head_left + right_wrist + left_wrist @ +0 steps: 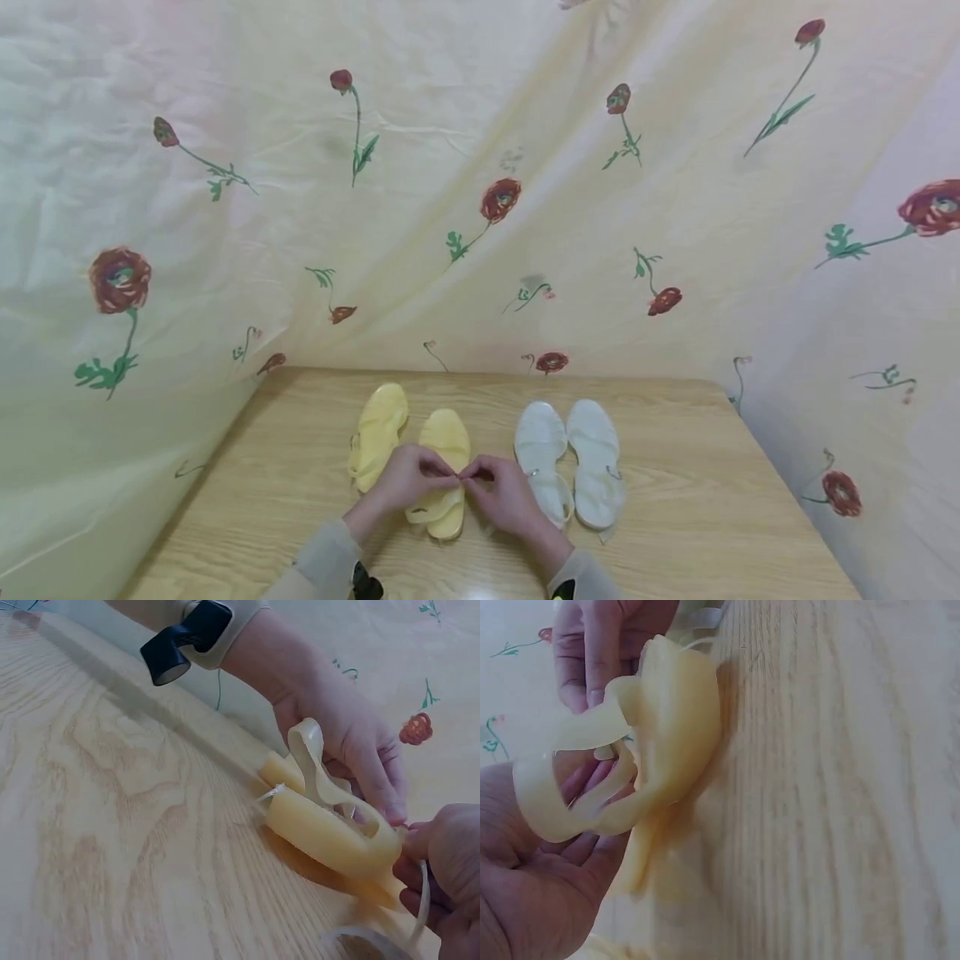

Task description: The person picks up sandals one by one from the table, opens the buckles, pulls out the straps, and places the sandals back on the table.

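A pale yellow sandal (446, 430) lies on the table, its toe pointing away from me. Above its right side my left hand (407, 480) and right hand (507, 495) meet fingertip to fingertip. Each pinches thumb against finger at the sandal's strap edge; the small piece between them is mostly covered by fingers. The left wrist view shows a looped strap (544, 796) standing up from the sandal, with my left hand around and behind it. In the right wrist view a thin pale strip (424, 900) hangs below my right hand; where it belongs is unclear.
The second yellow sandal (382, 421) lies just left of the first. A pair of whitish sandals, one left (538, 435) and one right (596, 450), lies to the right of my right hand. A flowered cloth (420, 167) hangs around the wooden table (675, 467).
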A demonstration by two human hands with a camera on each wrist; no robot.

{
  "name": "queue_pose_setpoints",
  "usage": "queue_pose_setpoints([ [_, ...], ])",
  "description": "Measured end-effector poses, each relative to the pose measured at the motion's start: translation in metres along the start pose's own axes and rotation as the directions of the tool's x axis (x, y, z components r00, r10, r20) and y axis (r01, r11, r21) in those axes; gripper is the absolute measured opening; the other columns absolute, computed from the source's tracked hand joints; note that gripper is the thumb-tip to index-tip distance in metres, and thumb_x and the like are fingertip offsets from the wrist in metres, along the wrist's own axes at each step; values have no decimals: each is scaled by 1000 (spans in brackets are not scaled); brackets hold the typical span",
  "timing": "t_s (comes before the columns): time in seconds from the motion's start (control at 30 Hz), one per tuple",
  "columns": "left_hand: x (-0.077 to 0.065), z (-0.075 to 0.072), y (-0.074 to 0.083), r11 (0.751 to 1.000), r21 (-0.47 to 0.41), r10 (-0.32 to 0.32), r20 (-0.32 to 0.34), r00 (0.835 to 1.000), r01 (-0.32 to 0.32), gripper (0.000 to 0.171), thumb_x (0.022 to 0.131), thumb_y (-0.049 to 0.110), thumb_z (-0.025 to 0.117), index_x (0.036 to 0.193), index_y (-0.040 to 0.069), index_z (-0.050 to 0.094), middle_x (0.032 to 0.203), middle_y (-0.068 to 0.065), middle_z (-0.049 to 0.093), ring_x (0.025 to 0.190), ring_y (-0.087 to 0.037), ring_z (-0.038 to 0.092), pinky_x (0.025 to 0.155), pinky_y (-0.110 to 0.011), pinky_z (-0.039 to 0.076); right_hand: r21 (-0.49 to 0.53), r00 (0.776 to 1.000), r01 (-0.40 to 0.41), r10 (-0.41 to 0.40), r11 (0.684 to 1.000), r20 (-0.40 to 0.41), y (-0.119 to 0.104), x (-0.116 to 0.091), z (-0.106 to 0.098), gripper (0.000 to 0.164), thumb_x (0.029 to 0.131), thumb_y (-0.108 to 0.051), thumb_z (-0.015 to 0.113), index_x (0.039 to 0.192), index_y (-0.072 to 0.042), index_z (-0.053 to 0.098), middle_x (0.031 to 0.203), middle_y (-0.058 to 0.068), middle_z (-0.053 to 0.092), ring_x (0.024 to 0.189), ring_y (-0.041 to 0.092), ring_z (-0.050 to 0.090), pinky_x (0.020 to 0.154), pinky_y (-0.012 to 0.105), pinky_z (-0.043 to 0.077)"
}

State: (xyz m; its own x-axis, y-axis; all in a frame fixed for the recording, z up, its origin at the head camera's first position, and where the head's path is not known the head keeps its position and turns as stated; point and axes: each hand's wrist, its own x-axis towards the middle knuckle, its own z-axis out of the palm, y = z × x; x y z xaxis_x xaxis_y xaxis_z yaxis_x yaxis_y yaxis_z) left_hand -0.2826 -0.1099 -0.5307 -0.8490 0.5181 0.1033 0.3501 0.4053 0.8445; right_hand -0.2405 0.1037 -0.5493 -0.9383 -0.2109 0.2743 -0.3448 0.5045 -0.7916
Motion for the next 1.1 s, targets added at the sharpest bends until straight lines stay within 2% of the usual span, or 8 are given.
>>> queue_pose_setpoints([
  [0.17, -3, -5, 3, 1000, -23, 1, 85, 996, 1, 11, 88, 6, 86, 97, 2, 81, 94, -12, 82, 85, -18, 78, 75, -18, 60, 5, 999, -38, 38, 999, 10, -2, 0, -1, 10, 94, -7, 77, 91, -16, 81, 91, -3, 80, 91, 10, 72, 87, 24, 58],
  [0.27, -4, -4, 5, 1000, -20, 0, 101, 995, 2, 12, 86, 2, 86, 96, 0, 80, 92, -12, 81, 84, -18, 77, 74, -18, 60, 5, 997, -70, 69, 998, 41, -3, -1, -3, 8, 92, -8, 78, 90, -14, 82, 89, -3, 80, 86, 3, 68, 82, 20, 54],
  [0.47, -6, 1, 0, 1000, -9, 14, 78, 997, -14, 14, 87, 5, 86, 99, 3, 81, 94, -9, 82, 82, -8, 75, 75, -19, 60, 72, 991, -132, 131, 989, 18, -3, -7, 1, 3, 92, -12, 81, 94, -12, 83, 88, 0, 80, 80, 0, 65, 75, 18, 53],
  [0.67, -6, 4, -3, 1000, 0, 17, 44, 999, -17, 15, 87, 8, 86, 101, 6, 82, 95, -7, 82, 81, -6, 73, 74, -19, 59, 149, 988, -150, 152, 977, -2, -4, -7, 4, 4, 91, -10, 82, 95, -12, 82, 92, 3, 81, 84, 3, 67, 78, 18, 54],
  [0.83, -2, 7, -2, 1000, 5, 27, 11, 1000, -27, 12, 88, 11, 86, 100, 9, 83, 95, -5, 83, 83, -4, 73, 77, -20, 59, 197, 982, -179, 187, 964, -22, -5, -4, 1, 6, 90, -8, 82, 96, -6, 79, 94, 8, 80, 85, 8, 70, 78, 18, 57],
  [0.97, 2, 8, -1, 999, 24, 26, 13, 1000, -27, 8, 89, 9, 86, 96, 8, 82, 93, -5, 82, 83, -7, 73, 76, -20, 60, 178, 980, -192, 197, 965, -10, -2, -4, -2, 9, 91, -8, 81, 97, -4, 76, 92, 8, 77, 81, 8, 69, 74, 18, 57],
  [1.1, 1, 6, -1, 999, 40, 13, 26, 1000, -14, 8, 89, 7, 85, 95, 6, 80, 90, -5, 81, 80, -6, 72, 74, -20, 59, 99, 987, -161, 161, 982, 15, 1, -7, -2, 6, 92, -11, 81, 95, -8, 77, 91, 3, 77, 79, 3, 67, 74, 18, 57],
])
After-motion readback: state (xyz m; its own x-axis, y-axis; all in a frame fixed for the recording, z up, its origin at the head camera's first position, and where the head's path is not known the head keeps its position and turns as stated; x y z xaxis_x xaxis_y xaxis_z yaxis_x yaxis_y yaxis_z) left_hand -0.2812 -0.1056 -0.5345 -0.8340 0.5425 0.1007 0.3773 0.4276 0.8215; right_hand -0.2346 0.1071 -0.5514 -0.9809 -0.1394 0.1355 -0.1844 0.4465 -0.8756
